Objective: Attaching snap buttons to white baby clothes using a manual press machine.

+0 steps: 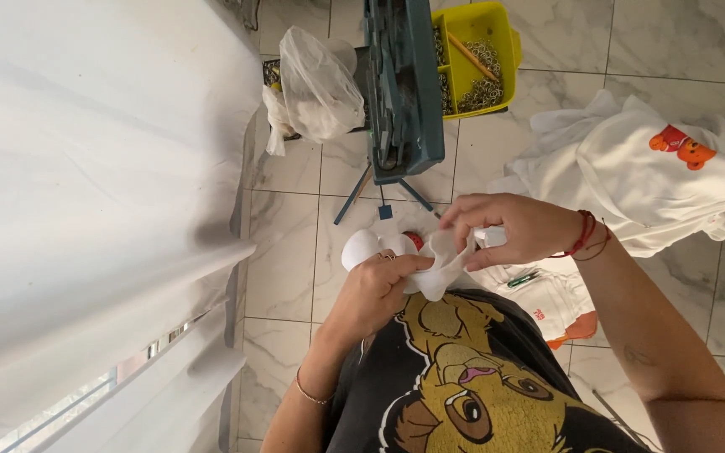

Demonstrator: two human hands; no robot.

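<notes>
Both my hands hold a small white cloth piece (440, 267) in front of my chest, above a marble tile floor. My left hand (372, 292) grips its lower bunched part, with a ring on one finger and a thin bracelet on the wrist. Pinching the cloth's upper edge from the right is my right hand (507, 231), which wears red string bracelets. A small red spot (414, 240) shows at the cloth between the hands. I wear a black shirt with a cartoon lion print (463, 377).
A teal metal press on thin legs (404, 92) stands ahead, beside a yellow bin of small metal rings (478, 59) and a clear plastic bag (320, 80). White garments with orange prints (656, 172) lie right; more lie folded (551, 298). A white curtain (86, 184) fills the left.
</notes>
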